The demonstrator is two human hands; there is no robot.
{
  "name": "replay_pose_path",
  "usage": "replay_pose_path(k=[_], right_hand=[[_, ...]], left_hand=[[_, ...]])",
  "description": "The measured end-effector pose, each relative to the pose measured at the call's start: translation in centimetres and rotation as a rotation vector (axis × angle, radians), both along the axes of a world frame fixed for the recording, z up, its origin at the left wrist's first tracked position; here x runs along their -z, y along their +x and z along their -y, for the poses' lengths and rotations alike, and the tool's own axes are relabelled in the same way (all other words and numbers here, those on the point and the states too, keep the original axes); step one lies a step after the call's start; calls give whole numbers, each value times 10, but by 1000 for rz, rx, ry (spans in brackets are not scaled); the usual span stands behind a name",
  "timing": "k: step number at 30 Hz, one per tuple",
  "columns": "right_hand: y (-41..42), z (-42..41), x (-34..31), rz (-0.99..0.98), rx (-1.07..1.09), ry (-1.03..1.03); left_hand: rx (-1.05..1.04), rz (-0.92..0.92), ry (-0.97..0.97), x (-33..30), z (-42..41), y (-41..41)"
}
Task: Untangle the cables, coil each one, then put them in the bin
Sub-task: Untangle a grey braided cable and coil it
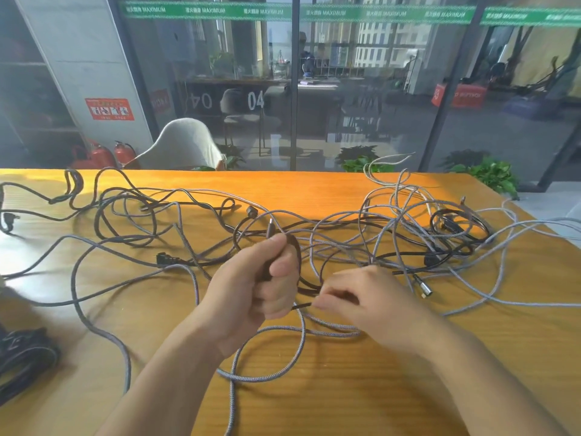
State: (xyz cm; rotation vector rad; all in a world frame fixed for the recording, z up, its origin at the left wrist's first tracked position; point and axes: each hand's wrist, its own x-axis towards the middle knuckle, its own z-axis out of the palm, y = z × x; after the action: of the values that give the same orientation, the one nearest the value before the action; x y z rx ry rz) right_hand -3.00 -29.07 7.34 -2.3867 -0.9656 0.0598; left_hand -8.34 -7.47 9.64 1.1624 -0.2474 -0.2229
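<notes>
daylight comes in through the glass wall (361, 89) behind the wooden table (314, 388), bright and warm. a strong glare patch whitens the table's left edge, and sunlit streaks cross its far right side. cables throw soft, short shadows. the glass carries hazy reflections, so the room beyond looks soft. wide-angle distortion bends the frame edges. the right hand (364, 297) is slightly motion-blurred.

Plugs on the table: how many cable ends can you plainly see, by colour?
Black plugs: 3
Silver plugs: 2
Total: 5 plainly seen; more may be hidden among the cables on the right.
</notes>
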Motion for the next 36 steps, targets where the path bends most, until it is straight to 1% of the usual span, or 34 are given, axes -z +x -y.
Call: replay_pose_path(k=[7, 10, 12, 14, 20, 23, 26, 29, 32, 34, 36], right_hand=[[25, 34, -9, 394, 108, 232], [23, 28, -9, 577, 169, 279], [19, 22, -9, 635, 212, 312], [15, 18, -8, 627, 254, 345], [1, 0, -7, 484, 277, 435], [-4, -7, -5, 350, 270, 488], [-10, -10, -4, 193, 208, 517], [-15, -11, -8, 134, 154, 495], [-20, -11, -9, 174, 117, 429], [-22, -12, -9, 279, 138, 334], [-24, -14, -10, 374, 183, 286]], left_hand=[[191, -35, 53, -1, -5, 0], [250, -48, 137, 2, 2, 0], [272, -27, 199, 2, 7, -2], [278, -5, 245, 2, 8, -2], [285, 50, 429, 5, 9, -1], [264, 69, 507, 7, 16, -2], [185, 79, 540, 10, 20, -1], [69, 79, 536, 13, 19, 1], [-8, 66, 523, 15, 20, 2], [-72, 66, 524, 15, 22, 1], [-128, 87, 511, 15, 26, 1]])
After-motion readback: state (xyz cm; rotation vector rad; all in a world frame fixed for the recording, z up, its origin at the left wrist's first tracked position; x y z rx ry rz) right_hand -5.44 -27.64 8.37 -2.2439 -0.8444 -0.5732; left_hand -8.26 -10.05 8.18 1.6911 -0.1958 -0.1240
